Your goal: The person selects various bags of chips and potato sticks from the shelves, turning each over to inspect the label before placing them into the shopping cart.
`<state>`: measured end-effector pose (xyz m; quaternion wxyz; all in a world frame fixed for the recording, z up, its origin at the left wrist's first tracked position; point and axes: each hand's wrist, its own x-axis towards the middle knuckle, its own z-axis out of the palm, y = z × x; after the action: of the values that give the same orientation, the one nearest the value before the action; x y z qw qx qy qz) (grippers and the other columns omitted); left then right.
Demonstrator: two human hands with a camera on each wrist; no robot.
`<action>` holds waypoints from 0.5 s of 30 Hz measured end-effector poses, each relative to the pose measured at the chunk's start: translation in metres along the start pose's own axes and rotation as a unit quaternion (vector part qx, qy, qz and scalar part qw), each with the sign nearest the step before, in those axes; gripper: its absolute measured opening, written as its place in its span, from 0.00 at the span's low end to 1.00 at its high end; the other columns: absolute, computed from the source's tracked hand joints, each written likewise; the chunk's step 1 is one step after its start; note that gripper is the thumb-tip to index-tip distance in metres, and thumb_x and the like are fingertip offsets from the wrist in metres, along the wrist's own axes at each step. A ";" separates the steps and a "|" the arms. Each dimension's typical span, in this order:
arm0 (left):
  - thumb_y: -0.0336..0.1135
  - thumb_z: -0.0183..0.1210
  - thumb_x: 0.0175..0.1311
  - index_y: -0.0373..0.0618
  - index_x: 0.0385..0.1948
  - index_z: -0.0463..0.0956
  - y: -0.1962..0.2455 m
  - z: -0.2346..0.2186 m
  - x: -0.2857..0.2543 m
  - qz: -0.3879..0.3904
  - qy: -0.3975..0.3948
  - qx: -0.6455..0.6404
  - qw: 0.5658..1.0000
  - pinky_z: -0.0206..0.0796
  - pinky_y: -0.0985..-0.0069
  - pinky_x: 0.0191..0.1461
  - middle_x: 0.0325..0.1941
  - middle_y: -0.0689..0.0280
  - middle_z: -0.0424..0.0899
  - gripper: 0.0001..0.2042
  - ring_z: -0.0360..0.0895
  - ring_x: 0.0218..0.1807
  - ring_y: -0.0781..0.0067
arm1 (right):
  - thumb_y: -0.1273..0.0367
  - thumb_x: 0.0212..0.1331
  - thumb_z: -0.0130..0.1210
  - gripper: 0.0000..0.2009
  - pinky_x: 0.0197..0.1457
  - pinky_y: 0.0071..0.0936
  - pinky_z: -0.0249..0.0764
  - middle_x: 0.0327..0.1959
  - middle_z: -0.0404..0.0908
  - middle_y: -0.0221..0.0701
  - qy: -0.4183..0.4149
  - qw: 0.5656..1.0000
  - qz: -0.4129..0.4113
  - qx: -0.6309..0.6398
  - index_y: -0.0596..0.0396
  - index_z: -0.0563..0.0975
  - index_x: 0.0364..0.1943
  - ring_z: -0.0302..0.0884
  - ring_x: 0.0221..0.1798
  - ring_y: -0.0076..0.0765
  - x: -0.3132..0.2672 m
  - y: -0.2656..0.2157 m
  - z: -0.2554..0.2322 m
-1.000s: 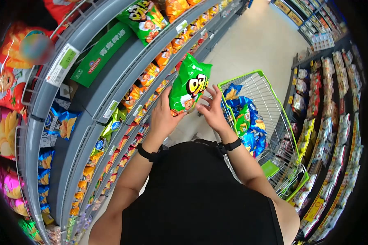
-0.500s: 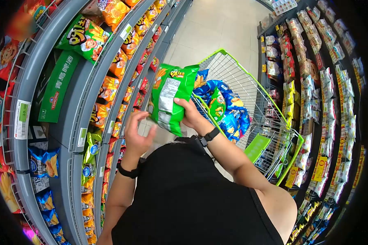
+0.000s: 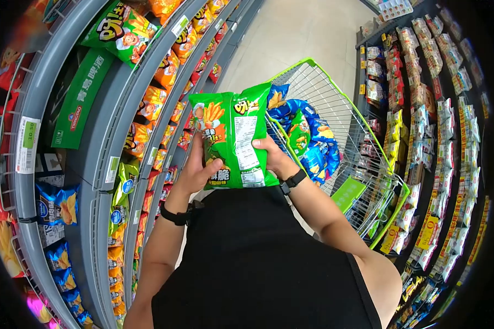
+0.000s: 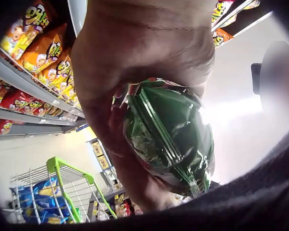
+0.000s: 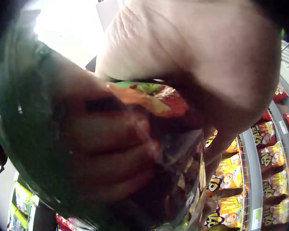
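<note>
The green snack bag (image 3: 230, 137) seems gripped between both hands (image 3: 196, 169).

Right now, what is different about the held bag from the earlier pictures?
The green bag has turned, its white panel facing the person. The left hand has taken hold again; the right hand holds the other side. The blue bags stay in the cart.

Orange bags (image 3: 152, 103) and a green box (image 3: 81, 101) rest on grey shelves (image 3: 95, 159).
</note>
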<state>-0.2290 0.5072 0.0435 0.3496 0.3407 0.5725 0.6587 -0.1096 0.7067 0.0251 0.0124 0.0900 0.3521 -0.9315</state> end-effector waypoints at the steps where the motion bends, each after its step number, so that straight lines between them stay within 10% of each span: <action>1: 0.52 0.61 0.64 0.29 0.74 0.38 0.001 -0.001 0.000 0.004 -0.011 -0.004 1.000 0.41 0.62 0.79 0.76 0.49 0.53 0.49 0.49 0.78 0.57 | 0.64 0.57 0.58 0.34 0.69 0.41 0.71 0.64 0.74 0.45 -0.006 1.000 -0.004 -0.011 0.63 0.63 0.68 0.75 0.65 0.45 0.001 0.000 0.000; 15: 0.41 0.61 0.61 0.30 0.74 0.39 0.003 -0.006 -0.011 0.012 0.006 0.004 1.000 0.40 0.64 0.80 0.77 0.49 0.53 0.47 0.49 0.79 0.59 | 0.65 0.55 0.60 0.38 0.71 0.40 0.68 0.66 0.71 0.43 -0.015 0.999 -0.001 -0.047 0.60 0.58 0.71 0.71 0.68 0.43 0.004 -0.001 0.009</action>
<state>-0.2289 0.4946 0.0455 0.3369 0.3454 0.5730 0.6625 -0.1151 0.7015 0.0315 0.0205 0.0747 0.3955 -0.9152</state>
